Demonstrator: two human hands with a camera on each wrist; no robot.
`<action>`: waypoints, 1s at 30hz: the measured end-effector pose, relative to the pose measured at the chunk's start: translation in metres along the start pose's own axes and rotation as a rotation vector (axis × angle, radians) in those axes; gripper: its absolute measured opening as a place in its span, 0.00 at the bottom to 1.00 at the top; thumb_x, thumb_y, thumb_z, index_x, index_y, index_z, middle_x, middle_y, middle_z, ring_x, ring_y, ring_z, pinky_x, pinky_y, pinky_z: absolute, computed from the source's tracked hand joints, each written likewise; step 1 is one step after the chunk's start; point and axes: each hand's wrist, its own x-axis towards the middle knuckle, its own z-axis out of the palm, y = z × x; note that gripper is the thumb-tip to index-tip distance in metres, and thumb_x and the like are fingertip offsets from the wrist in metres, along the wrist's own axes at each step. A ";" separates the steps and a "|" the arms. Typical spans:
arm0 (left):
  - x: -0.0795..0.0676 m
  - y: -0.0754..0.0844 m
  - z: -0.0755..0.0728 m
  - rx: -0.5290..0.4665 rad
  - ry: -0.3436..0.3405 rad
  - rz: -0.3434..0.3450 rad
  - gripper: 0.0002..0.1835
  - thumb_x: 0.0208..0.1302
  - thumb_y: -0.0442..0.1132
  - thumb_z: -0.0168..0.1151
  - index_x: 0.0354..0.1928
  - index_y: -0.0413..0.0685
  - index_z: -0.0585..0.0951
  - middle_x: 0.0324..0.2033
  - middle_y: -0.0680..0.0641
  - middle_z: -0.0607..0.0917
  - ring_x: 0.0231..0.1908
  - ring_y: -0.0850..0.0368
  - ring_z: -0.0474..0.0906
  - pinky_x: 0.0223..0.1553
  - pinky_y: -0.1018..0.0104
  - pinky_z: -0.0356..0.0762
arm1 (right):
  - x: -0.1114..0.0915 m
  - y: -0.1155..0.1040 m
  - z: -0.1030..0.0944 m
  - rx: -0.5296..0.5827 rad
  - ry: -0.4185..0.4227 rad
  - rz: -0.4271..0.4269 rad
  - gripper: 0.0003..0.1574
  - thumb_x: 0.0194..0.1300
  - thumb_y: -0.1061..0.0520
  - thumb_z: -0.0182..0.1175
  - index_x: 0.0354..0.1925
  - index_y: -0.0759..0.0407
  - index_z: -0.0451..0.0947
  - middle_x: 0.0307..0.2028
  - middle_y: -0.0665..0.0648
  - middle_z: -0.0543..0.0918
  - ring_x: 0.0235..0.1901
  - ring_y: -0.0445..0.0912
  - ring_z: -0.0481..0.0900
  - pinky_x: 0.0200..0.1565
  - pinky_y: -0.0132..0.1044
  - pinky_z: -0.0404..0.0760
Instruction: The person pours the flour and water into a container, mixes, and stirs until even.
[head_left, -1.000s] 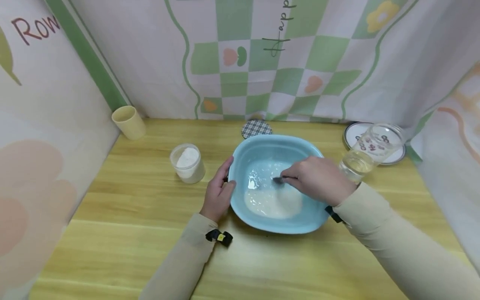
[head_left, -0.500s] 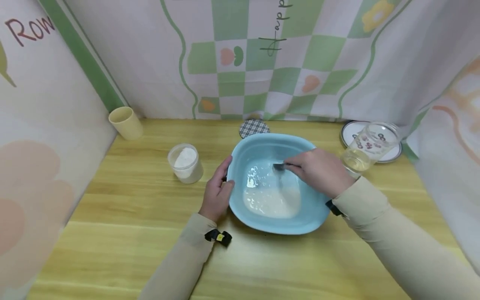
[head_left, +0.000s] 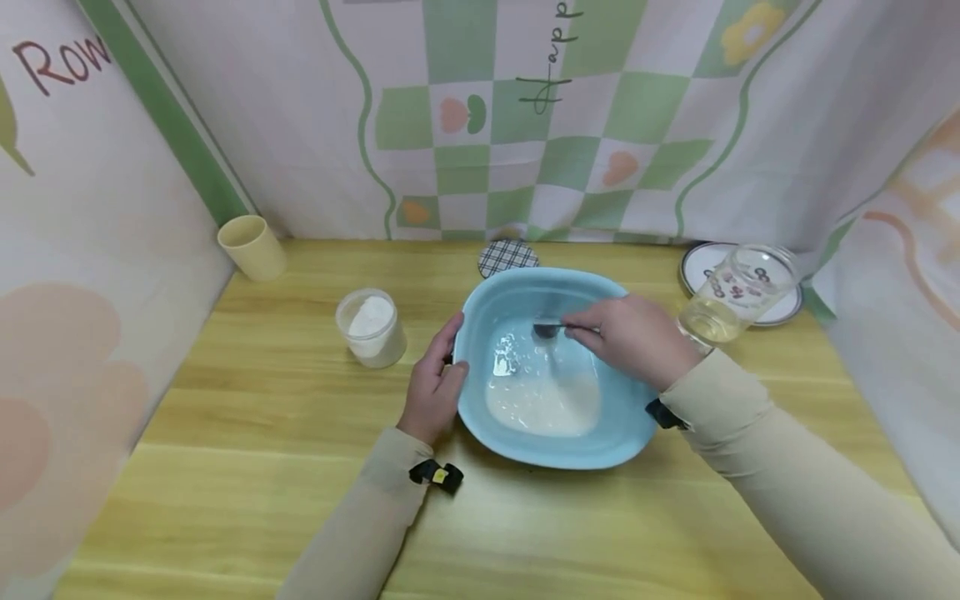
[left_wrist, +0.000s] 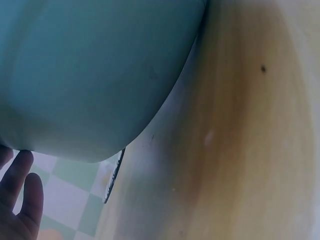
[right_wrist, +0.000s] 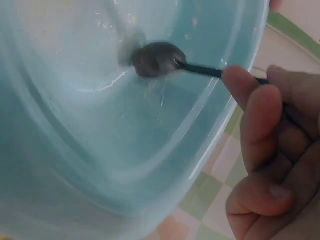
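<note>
A light blue plastic basin (head_left: pixel 555 454) stands on the table with a pool of milky white liquid (head_left: pixel 543 404) on its bottom. At its left side my left hand (head_left: pixel 432 387) holds the rim, thumb near the edge; fingers (left_wrist: pixel 16 180) show against the outer wall in the left wrist view. My right hand (head_left: pixel 637 337) reaches over the right rim and pinches the thin dark handle of a metal spoon (right_wrist: pixel 159 59). The spoon's bowl is inside the basin, over the wet far part. Whether it touches the bottom is hard to tell.
Left of the basin stands a clear jar of white powder (head_left: pixel 371 327). A yellow cup (head_left: pixel 252 247) is at the back left. Behind the basin lies a checked coaster (head_left: pixel 507 257). A glass jar with clear liquid (head_left: pixel 738 296) and a plate (head_left: pixel 783 312) are at the right.
My right hand has moved the spoon away from the pool toward the basin's far side, then slightly left. The left hand stays at the rim.
</note>
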 end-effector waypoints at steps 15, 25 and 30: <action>0.004 -0.020 0.004 0.002 0.021 0.030 0.33 0.70 0.30 0.48 0.76 0.57 0.64 0.63 0.46 0.79 0.55 0.49 0.78 0.51 0.61 0.84 | -0.050 -0.019 0.000 0.092 -0.185 -0.176 0.11 0.65 0.52 0.68 0.46 0.44 0.90 0.36 0.40 0.88 0.33 0.31 0.83 0.33 0.35 0.84; 0.004 -0.022 0.003 0.009 0.026 0.052 0.33 0.69 0.30 0.47 0.76 0.57 0.64 0.62 0.46 0.79 0.54 0.49 0.79 0.49 0.61 0.84 | -0.056 -0.009 -0.007 0.143 -0.186 -0.131 0.07 0.69 0.54 0.63 0.40 0.47 0.88 0.36 0.38 0.86 0.37 0.32 0.82 0.39 0.38 0.84; 0.003 -0.023 0.002 0.001 0.037 0.031 0.34 0.70 0.29 0.48 0.76 0.57 0.64 0.62 0.45 0.79 0.54 0.48 0.79 0.49 0.59 0.84 | -0.035 -0.017 0.008 0.268 -0.219 -0.165 0.10 0.71 0.55 0.61 0.45 0.50 0.89 0.39 0.43 0.88 0.39 0.34 0.84 0.42 0.38 0.85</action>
